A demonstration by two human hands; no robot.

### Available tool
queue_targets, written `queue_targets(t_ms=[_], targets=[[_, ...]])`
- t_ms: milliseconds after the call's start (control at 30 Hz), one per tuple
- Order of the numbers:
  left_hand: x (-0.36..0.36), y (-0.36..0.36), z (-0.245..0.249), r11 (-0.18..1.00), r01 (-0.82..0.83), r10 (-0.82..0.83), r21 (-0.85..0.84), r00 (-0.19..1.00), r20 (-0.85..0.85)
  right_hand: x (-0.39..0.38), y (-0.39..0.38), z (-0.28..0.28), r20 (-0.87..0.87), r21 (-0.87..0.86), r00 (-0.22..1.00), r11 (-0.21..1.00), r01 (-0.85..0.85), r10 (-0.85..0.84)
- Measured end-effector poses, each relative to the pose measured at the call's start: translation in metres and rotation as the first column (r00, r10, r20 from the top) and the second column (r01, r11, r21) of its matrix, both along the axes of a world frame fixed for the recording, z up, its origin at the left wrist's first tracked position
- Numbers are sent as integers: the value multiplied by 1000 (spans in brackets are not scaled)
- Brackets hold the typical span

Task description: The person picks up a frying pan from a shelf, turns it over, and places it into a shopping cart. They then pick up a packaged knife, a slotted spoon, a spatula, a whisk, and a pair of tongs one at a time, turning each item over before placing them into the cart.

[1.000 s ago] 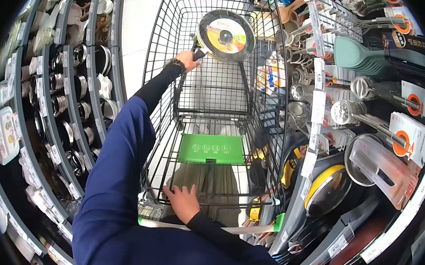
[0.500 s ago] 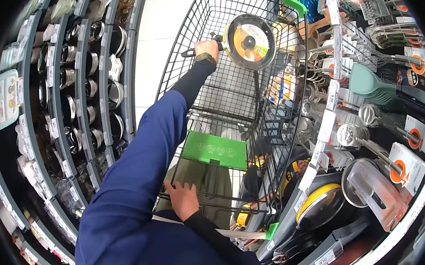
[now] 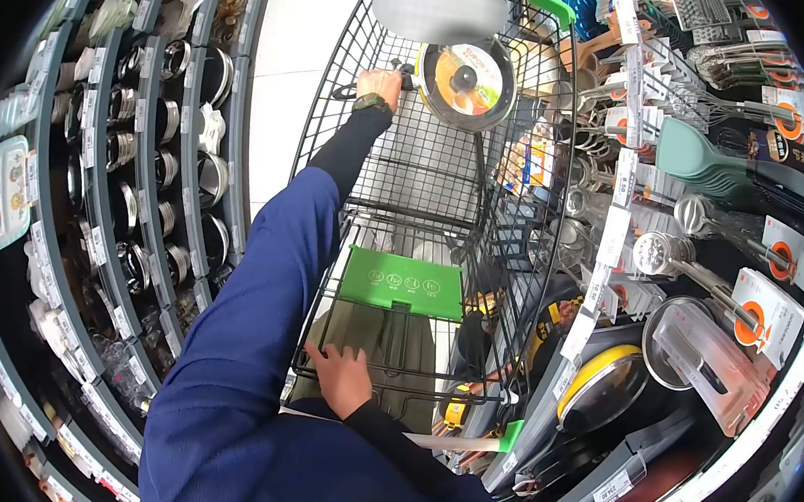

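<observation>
My left hand point(image 3: 378, 87), with a watch at its wrist, is closed around the black handle of a frying pan point(image 3: 496, 106). The pan has a round printed label point(image 3: 441, 91) with a picture of food. It is over the far part of a black wire shopping cart point(image 3: 407, 177); whether it rests on the wire cannot be told. Near my body, my right hand point(image 3: 342, 377) lies with fingers spread at the cart's near wire edge, holding nothing. A green plastic panel point(image 3: 403, 281) is just beyond those fingers.
Left shelves hold metal lids and bowls point(image 3: 161, 169). On the right hang spatulas point(image 3: 693, 150), ladles point(image 3: 663, 253) and a yellow-rimmed pan lid point(image 3: 607, 391), close to the cart's side. Pale floor tiles point(image 3: 283, 84) run left of the cart. A blurred oval patch covers its far end.
My left hand and the frying pan have shifted slightly left and up in view. A blurred oval has appeared at the top. My right hand keeps its place on the cart edge.
</observation>
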State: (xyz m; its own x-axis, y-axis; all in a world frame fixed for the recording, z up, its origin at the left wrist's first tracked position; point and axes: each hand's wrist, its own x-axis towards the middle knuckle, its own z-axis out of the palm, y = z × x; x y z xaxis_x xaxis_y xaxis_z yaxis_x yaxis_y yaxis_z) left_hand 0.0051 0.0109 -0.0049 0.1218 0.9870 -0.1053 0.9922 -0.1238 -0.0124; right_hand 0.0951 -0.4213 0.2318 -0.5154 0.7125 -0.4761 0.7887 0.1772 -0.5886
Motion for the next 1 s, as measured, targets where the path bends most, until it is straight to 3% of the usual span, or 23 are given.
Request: queue_targets(t_ms=[167, 300, 367, 400, 500, 533, 567, 700, 767, 833, 900, 933, 1000], targets=[[-9, 1, -15, 1000, 11, -12, 28, 1000, 29, 0, -1, 0, -18, -50, 1000, 999, 13, -14], [-4, -2, 9, 995, 35, -25, -95, 994, 103, -1, -5, -5, -47, 30, 997, 998, 60, -59], [-1, -9, 17, 993, 96, -102, 72, 992, 75, -1, -6, -5, -42, 22, 998, 998, 56, -55], [2, -14, 34, 992, 125, -125, 3, 990, 68, 0, -5, -4, -36, 19, 998, 999, 45, -45], [6, -46, 46, 933, 282, -314, 224, 941, 125, 0, -4, -1, -25, -28, 998, 998, 52, -53], [9, -62, 66, 919, 301, -358, 255, 908, 219, 3, 4, 6, 25, -91, 999, 996, -18, 21], [12, -84, 87, 904, 321, -403, 281, 860, 313, 3, 3, 5, 33, -85, 999, 996, 19, -16], [5, -186, 151, 943, 301, -330, 142, 798, 504, 4, -5, 8, 38, -123, 998, 991, 57, -52], [-6, -243, 164, 950, 312, -261, 6, 786, 561, 12, -17, 12, 3, 64, 997, 995, 71, -72], [-16, -293, 191, 927, 354, -191, -124, 730, 657, 32, -18, 38, -162, 106, 968, 972, 212, -193], [-18, -334, 227, 893, 361, -98, -267, 737, 669, 74, -7, 73, -365, 147, 877, 911, 386, -313], [-20, -350, 240, 894, 368, -110, -256, 734, 670, 98, -2, 85, -450, 219, 815, 840, 496, -364], [-23, -377, 261, 902, 354, -104, -246, 733, 672, 142, -10, 95, -381, 409, 785, 673, 616, -488]])
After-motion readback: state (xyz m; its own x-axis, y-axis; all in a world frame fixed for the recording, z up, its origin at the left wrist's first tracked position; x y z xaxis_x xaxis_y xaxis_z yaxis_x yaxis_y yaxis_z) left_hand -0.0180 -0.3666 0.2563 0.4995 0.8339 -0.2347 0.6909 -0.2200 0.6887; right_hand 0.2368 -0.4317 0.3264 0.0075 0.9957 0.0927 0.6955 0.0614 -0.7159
